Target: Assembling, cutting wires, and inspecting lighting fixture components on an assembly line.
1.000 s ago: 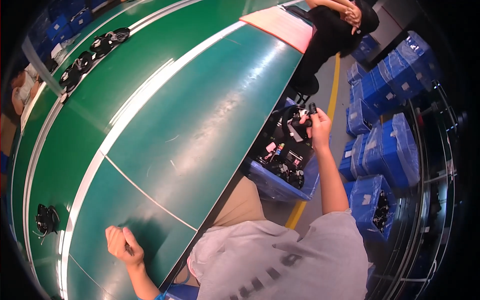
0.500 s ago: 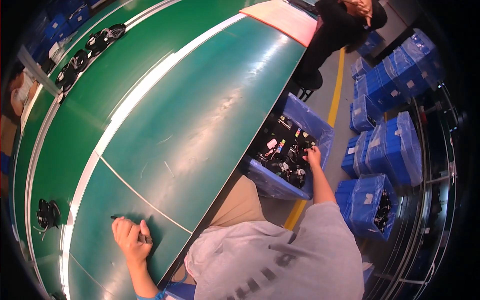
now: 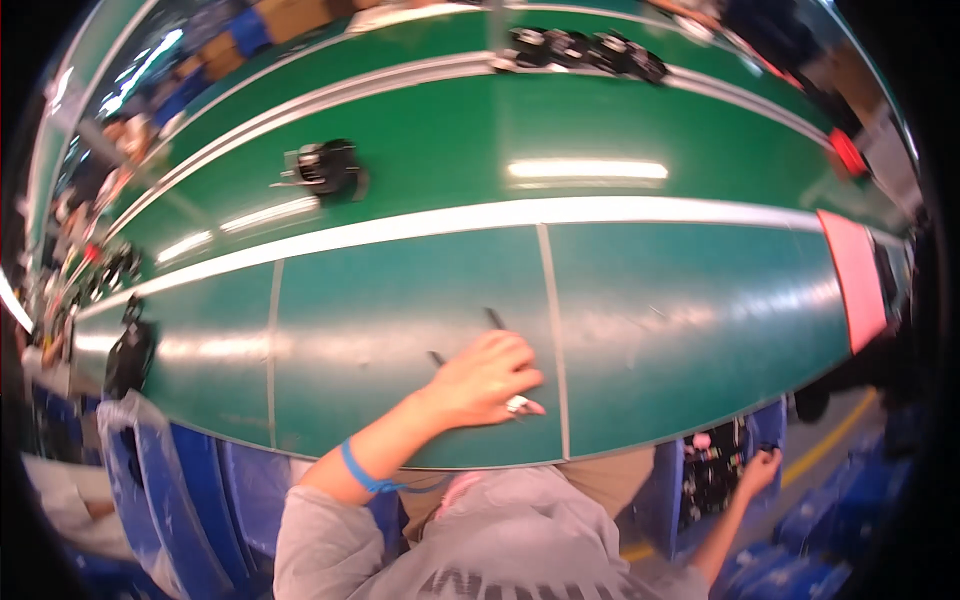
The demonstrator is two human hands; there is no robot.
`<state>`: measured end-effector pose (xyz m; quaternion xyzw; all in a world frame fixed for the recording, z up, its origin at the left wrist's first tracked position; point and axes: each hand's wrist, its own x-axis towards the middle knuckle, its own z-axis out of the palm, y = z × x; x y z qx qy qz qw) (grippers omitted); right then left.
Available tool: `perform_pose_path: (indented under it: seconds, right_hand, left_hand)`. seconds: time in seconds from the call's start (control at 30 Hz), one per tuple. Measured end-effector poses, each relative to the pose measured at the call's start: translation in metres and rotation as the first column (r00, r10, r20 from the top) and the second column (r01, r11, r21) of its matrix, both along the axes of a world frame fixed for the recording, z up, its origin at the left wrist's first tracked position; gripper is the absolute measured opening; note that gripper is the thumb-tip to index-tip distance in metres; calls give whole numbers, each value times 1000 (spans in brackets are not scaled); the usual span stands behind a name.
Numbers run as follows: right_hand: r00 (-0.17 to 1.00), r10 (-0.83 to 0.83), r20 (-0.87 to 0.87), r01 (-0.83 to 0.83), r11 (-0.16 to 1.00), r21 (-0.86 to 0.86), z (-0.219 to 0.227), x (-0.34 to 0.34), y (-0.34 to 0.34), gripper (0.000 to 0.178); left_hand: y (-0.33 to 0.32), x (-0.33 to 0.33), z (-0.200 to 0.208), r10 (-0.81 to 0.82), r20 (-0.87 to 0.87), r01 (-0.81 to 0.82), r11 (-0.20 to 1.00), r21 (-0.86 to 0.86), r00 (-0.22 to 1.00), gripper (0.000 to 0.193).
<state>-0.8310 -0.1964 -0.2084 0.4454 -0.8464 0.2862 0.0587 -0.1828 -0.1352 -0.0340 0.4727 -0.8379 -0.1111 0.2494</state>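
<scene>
On the near green worktop (image 3: 400, 300), the person's left hand (image 3: 487, 378) rests knuckles up, fingers curled around a thin dark tool (image 3: 494, 318) whose tip pokes out past the knuckles; a second dark sliver shows just left of the hand. A blue band (image 3: 358, 468) circles that wrist. Down at the lower right, below the table edge, the right hand (image 3: 760, 468) reaches into a blue bin (image 3: 668, 490) of dark small parts with a pink piece among them; whether it grips anything there I cannot tell, as it is too small. A pink rectangular panel (image 3: 858, 275) lies at the right end of the worktop. Beyond a white strip, a dark assembled unit (image 3: 325, 167) sits on the green conveyor belt (image 3: 600, 140), and a row of similar black units (image 3: 585, 47) stands farther back. More blue crates (image 3: 180, 500) stack at the lower left.
</scene>
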Motion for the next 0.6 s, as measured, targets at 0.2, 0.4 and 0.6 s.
perform_pose_path:
  seconds: [0.2, 0.4, 0.6]
  right_hand:
    - [472, 814, 338, -692, 580, -430, 166, 292, -64, 48]
    - [-350, 864, 362, -875, -163, -456, 210, 547, -64, 29]
    - [-404, 860, 311, -848, -225, -479, 190, 746, -115, 30]
  left_hand:
    - [7, 2, -10, 38, -68, -37, 999, 14, 997, 51]
    - [12, 11, -14, 67, -53, -70, 996, -62, 996, 43]
    - [14, 12, -33, 44, -111, -55, 994, -95, 993, 33]
